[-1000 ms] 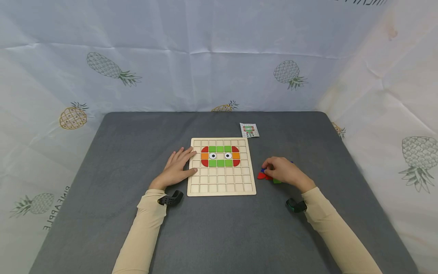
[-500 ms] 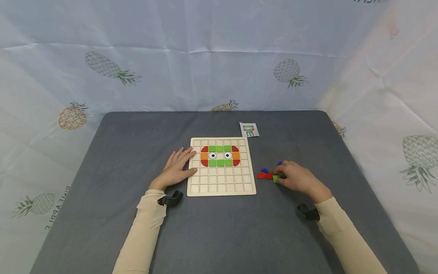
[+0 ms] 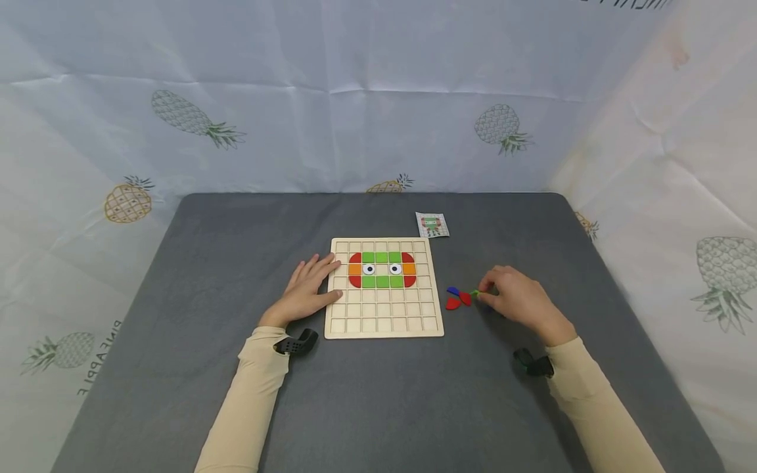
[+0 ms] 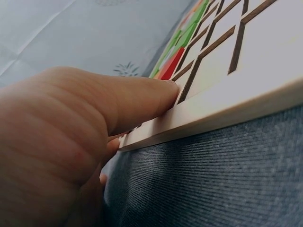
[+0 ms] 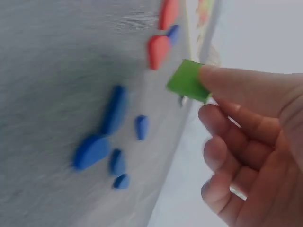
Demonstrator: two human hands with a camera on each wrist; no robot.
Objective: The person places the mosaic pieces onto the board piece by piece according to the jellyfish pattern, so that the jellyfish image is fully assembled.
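Note:
My left hand (image 3: 301,289) rests with spread fingers on the left edge of a wooden grid board (image 3: 384,323). In the left wrist view the thumb (image 4: 147,97) presses the board's rim. Flat green, red and orange tiles and two eye tiles (image 3: 368,269) form a rounded face on the board's upper part. Right of the board, my right hand (image 3: 520,299) pinches a green square tile (image 5: 187,81) between thumb and fingers, tilted and raised off the table. Beside it lie two red pieces (image 3: 452,303) and a blue piece (image 3: 453,291).
Several blue pieces (image 5: 113,111) lie on the grey cloth in the right wrist view, hidden behind the hand in the head view. A small printed pattern card (image 3: 432,225) lies behind the board's far right corner. A pineapple-print curtain (image 3: 331,138) hangs behind the table.
My right hand moved right from the blue and red pieces to the green tile, took hold of it and lifted it. The nearby red piece turned slightly. My left hand stayed put.

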